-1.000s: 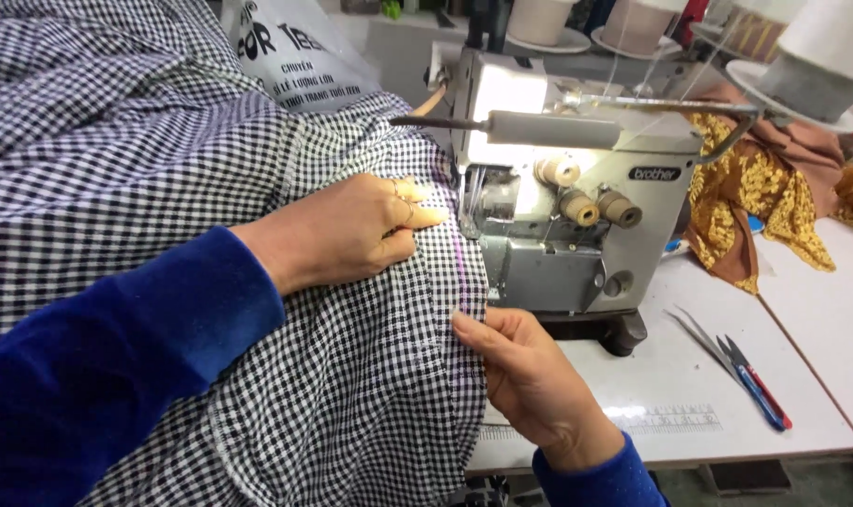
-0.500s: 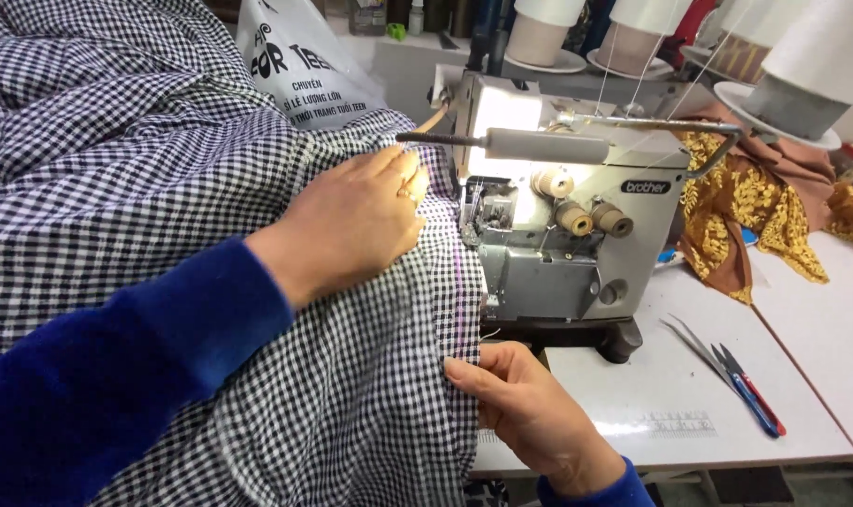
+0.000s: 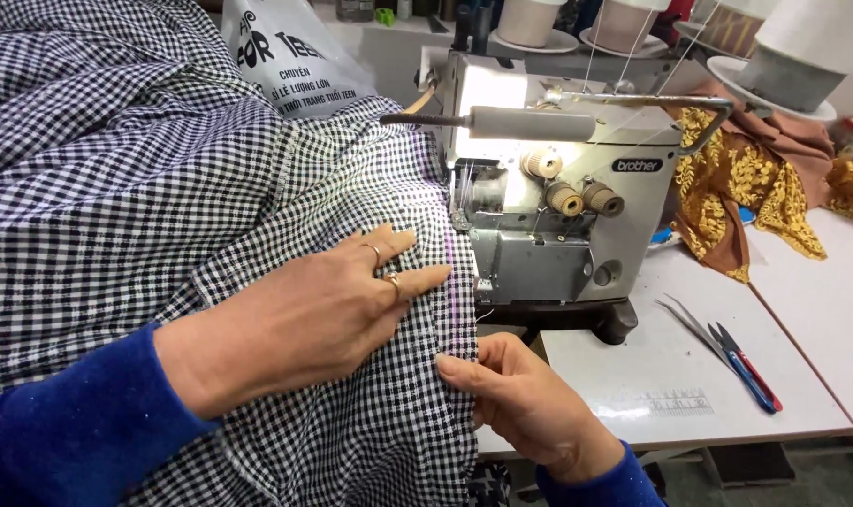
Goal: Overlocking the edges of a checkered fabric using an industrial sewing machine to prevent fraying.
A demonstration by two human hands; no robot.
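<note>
Black-and-white checked fabric [image 3: 145, 188] covers the left of the table and runs up to a grey-white overlock sewing machine [image 3: 558, 216]. My left hand [image 3: 323, 314], with rings on two fingers, lies flat on the fabric with fingers spread, just left of the machine's needle area. My right hand [image 3: 520, 399] pinches the fabric's edge between thumb and fingers, below and in front of the machine. A purple line [image 3: 453, 291] runs along the fabric edge between the two hands.
Thread snips and a red-and-blue handled tool [image 3: 741, 361] lie on the white table [image 3: 802, 282] right of the machine. Mustard patterned cloth [image 3: 746, 188] is heaped behind. Thread cones [image 3: 783, 56] stand at the back. A white printed plastic bag [image 3: 290, 56] sits at top left.
My left hand has slid back toward me along the fabric, away from the machine's foot. My right hand stays at the fabric edge. The view has moved closer.
</note>
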